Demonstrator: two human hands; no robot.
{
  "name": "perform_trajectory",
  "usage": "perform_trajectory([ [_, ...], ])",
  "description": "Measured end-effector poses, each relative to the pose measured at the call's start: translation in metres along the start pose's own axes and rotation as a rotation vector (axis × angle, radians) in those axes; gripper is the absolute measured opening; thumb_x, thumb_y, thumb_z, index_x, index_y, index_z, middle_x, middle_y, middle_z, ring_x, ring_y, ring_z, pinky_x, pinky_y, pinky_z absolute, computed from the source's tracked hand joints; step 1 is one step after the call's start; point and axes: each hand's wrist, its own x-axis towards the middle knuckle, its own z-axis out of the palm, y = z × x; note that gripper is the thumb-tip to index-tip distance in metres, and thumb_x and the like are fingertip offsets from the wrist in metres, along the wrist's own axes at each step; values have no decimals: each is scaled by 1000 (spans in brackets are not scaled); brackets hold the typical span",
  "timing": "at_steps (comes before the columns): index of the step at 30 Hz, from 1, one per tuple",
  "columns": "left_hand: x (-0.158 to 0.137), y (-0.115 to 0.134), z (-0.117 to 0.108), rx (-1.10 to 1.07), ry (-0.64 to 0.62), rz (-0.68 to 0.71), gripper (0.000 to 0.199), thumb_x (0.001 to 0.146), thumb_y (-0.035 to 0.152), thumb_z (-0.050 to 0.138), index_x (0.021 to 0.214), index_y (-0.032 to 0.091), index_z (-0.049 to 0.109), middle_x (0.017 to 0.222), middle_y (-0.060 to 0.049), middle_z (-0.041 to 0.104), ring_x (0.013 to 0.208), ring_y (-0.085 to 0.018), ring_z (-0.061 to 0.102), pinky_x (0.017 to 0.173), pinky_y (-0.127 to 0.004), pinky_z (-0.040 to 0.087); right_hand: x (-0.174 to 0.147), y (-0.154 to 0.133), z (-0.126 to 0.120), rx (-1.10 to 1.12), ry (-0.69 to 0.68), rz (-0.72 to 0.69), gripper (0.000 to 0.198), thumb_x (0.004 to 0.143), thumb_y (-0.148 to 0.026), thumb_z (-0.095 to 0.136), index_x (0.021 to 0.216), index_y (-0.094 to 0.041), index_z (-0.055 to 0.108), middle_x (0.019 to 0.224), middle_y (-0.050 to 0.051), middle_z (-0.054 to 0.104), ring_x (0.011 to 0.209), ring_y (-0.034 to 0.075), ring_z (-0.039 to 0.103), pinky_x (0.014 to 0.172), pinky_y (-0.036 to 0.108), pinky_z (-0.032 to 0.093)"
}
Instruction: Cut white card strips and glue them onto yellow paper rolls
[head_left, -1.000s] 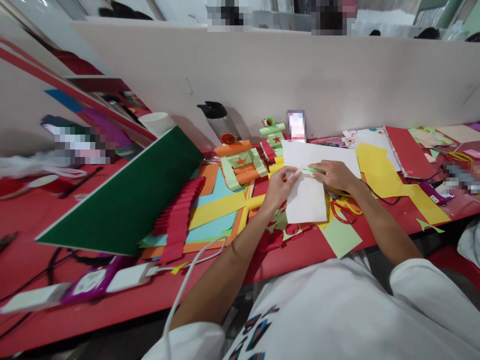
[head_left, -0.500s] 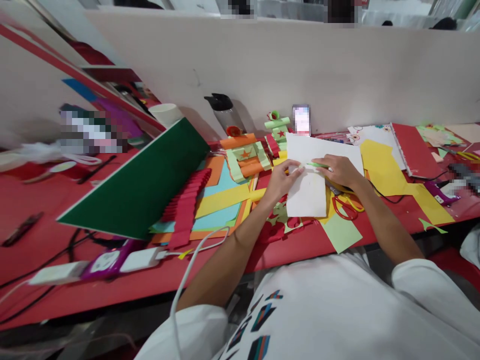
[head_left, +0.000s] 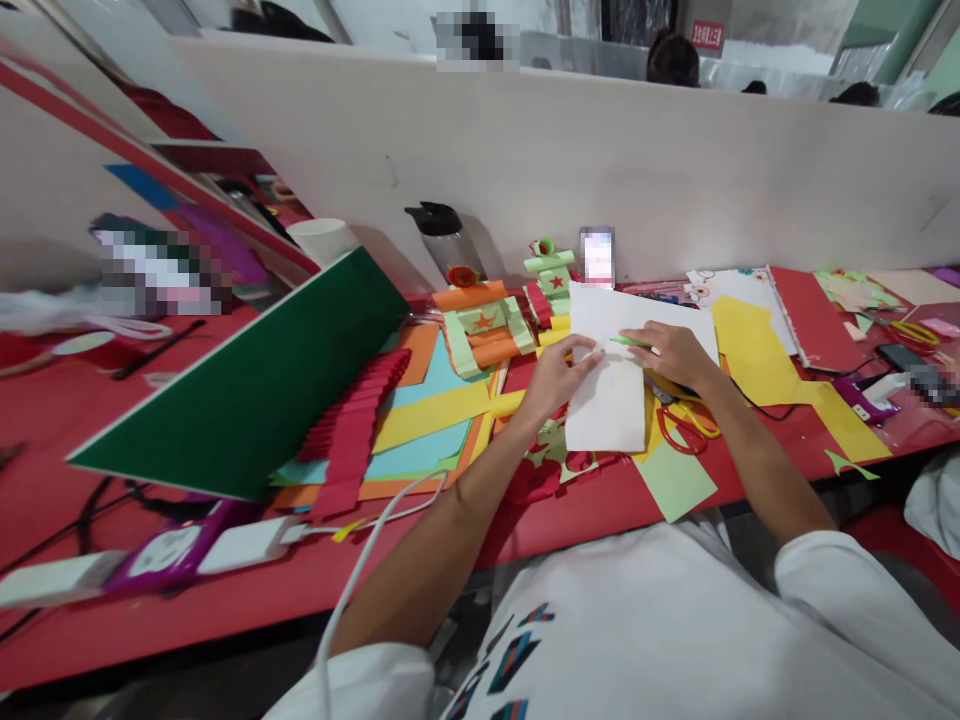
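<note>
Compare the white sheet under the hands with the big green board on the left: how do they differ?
The white sheet is small and pale; the green board is far larger, dark with a white edge. The sheet lies flat under the left hand and right hand; the board leans tilted, untouched. Both are flat, on the red table.

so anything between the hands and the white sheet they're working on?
Nothing visible. The left hand rests on the white sheet at its left edge, and the right hand lies on its top, pinching a thin green strip. The red scissors lie to the sheet's right, clear of both.
</note>
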Motion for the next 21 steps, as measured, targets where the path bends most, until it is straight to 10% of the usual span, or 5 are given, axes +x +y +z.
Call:
perform_trajectory([
  [21, 4, 3, -9, 37, 12, 26, 38, 83, 51, 71, 102, 20, 84, 100, -8, 81, 72, -21, 62, 63, -31, 46, -2, 1, 2, -103, -14, -92, 36, 108, -33, 53, 139, -30, 72, 107, 7, 74, 93, 21, 65, 71, 30, 40],
])
